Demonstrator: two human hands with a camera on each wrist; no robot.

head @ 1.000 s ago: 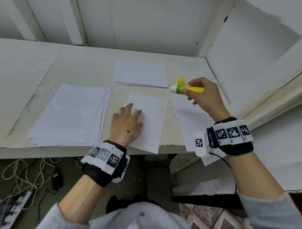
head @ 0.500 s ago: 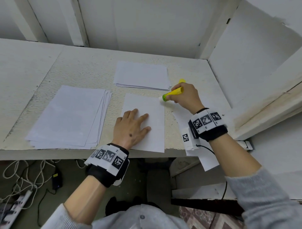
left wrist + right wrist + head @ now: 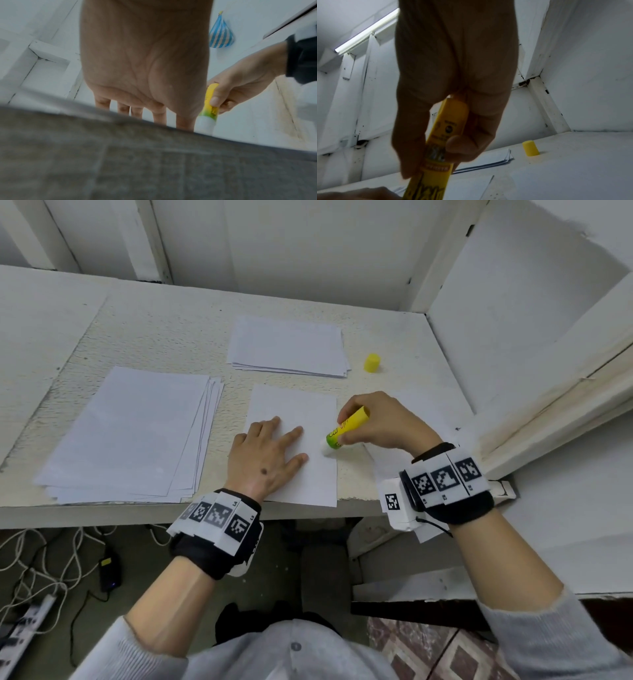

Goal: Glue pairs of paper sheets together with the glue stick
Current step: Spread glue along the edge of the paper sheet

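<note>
Work surface: a white, rough-textured table set in a white-walled corner; its near edge is overhung by some paper.
Left stack: a fanned pile of white sheets is laid at the near left, well apart from the hands.
Far stack: a smaller pile of sheets is placed at the far middle of the table.
Cap: a yellow cap is stood upright just right of the far stack, off the glue stick.
Right sheet: a further sheet is largely covered by the right hand and wristband.
Below the table: cables and a power strip are seen on the floor at the near left.
Wall item: a blue striped bag is seen hanging on the wall in the left wrist view.
Obstruction: the lower half of the left wrist view is filled by a blurred grey surface, so the fingertips are hidden there.
Centre sheet: a single white sheet lies between the left stack and the right sheet.
Left hand: the left hand is laid flat on the centre sheet, fingers straight and spread — nothing is grasped.
Right hand: the right hand is wrapped around the glue stick, thumb and fingers closed on its yellow barrel.
Glue stick: the glue stick is held tilted, its white tip set down on the right edge of the centre sheet — just beside the left thumb.
</note>
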